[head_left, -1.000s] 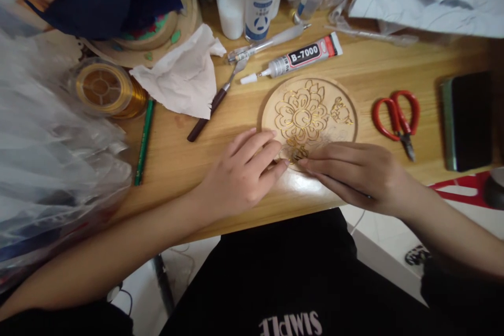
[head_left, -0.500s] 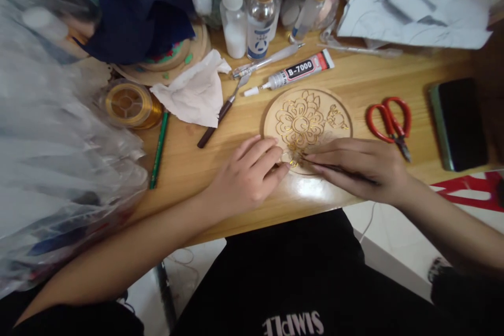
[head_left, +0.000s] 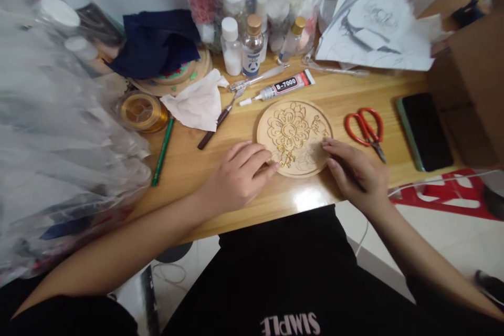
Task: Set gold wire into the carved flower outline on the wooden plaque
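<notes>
A round wooden disc [head_left: 311, 165] lies flat on the wooden table [head_left: 189, 160]. A flower shaped from gold wire [head_left: 289, 131] sits on it. My left hand [head_left: 240, 176] rests on the table at the disc's left edge, its fingers stretched flat and the tips touching the wire at the lower left. My right hand [head_left: 356, 173] is at the disc's right rim with its fingers curled; a thin dark tool seems to run under them, mostly hidden.
Red scissors [head_left: 366, 128] and a dark phone [head_left: 425, 131] lie to the right, before a cardboard box [head_left: 476, 79]. Behind the disc are a B-7000 glue tube [head_left: 283, 85], bottles [head_left: 252, 47], a palette knife [head_left: 216, 121], tissue [head_left: 197, 102], a gold wire spool [head_left: 142, 111] and a green pencil [head_left: 162, 151]. Plastic bags [head_left: 59, 142] fill the left.
The camera has tilted up and back, showing more of the table. My right hand has slid from the disc's lower middle to its right rim. My left hand has stayed put.
</notes>
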Tool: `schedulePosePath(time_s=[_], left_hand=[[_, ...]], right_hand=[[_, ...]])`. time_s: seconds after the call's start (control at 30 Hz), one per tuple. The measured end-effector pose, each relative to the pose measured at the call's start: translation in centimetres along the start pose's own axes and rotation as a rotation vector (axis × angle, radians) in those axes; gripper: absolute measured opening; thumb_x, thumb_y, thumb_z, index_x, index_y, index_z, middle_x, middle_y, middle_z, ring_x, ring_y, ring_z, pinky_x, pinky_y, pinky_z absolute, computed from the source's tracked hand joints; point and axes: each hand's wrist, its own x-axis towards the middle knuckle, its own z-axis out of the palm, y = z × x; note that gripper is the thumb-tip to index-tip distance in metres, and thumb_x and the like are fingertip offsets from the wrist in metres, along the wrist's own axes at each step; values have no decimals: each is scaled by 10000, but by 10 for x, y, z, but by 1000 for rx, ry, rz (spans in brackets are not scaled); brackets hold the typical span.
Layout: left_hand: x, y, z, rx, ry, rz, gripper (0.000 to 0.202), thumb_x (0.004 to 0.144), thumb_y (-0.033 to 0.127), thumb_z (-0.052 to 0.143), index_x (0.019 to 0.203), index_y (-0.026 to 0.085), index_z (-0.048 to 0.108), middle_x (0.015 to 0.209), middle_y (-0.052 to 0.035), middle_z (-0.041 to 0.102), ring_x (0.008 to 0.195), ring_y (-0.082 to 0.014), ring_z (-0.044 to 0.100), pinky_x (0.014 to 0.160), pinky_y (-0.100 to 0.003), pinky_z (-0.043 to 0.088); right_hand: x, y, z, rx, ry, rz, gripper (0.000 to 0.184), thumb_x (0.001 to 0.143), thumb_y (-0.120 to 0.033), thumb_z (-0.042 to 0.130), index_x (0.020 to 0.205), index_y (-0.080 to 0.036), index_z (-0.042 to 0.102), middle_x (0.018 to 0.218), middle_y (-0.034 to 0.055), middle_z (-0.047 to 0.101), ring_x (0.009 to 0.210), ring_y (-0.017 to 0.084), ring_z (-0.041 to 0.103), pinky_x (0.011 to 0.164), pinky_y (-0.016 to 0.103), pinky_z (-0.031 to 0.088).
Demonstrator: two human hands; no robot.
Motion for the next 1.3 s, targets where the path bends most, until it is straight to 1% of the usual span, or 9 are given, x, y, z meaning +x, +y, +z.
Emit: schedulePosePath(time_s=[0.13,0.3,0.4,0.53,0.67,0.73,0.87,1.03,1.3], left_hand=[[-2,-2,0,-1,61,-89,243,846,73,510,1036,113,657,976,-115,678,974,-243,605,847,-428,522],[-4,-2,-1,18,69,-167,219,831,81,529,1002,110,663,987,-120,685,960,-246,625,834,-432,533],[-6,-2,0,20,82,-174,200,833,82,541,991,101,662,991,-119,695,968,-238,646,862,-422,535],[-8,-1,1,15,51,-157,207,843,79,546,1018,87,657,1055,-119,707,1034,-237,662,933,-414,512],[-5,1,-1,11,-110,-156,278,892,120,520,1147,85,624,1221,-131,663,1204,-251,591,1017,-432,465],[-4,2,-3,21,-164,-163,292,916,142,502,1179,83,612,1263,-132,645,1232,-250,572,1030,-436,455],[-3,4,-4,62,-178,-154,296,928,138,476,1180,68,614,1261,-130,649,1223,-260,578,1013,-448,464],[-4,5,-3,92,-196,-148,307,932,131,456,1188,69,614,1283,-150,630,1247,-269,555,1013,-451,457],[-2,8,-1,156,-222,-130,299,957,131,438,1184,72,624,1267,-164,627,1229,-295,551,993,-432,469]], right_hand=[[-11,-15,-1,-82,-6,-11,371,820,-65,645,1175,-170,616,1093,116,729,1046,215,702,904,323,583],[-26,-46,0,-186,-10,-19,367,801,-51,657,1154,-144,624,1084,134,731,1016,230,711,871,327,581],[-35,-58,0,-135,-4,-29,406,776,-29,670,1165,-135,621,1062,132,734,968,216,717,829,314,578],[-38,-53,2,-83,31,-50,417,762,-26,677,1156,-154,626,1015,113,739,965,235,697,823,371,570],[-34,-45,8,-79,46,-29,405,756,-15,686,1138,-138,629,1004,123,732,991,246,669,843,401,568],[-32,-45,11,-83,47,-54,407,750,-25,705,1135,-128,628,1015,133,730,1009,253,658,846,411,569],[-32,-49,16,-84,60,-72,392,738,-22,727,1109,-113,635,1017,146,732,1017,256,646,849,420,562],[-33,-53,19,-69,56,-57,383,722,20,725,1074,-110,651,1004,140,738,983,233,640,835,392,547],[-36,-52,25,-59,66,-36,407,699,9,752,1074,-120,662,1024,130,742,984,233,636,840,390,534]])
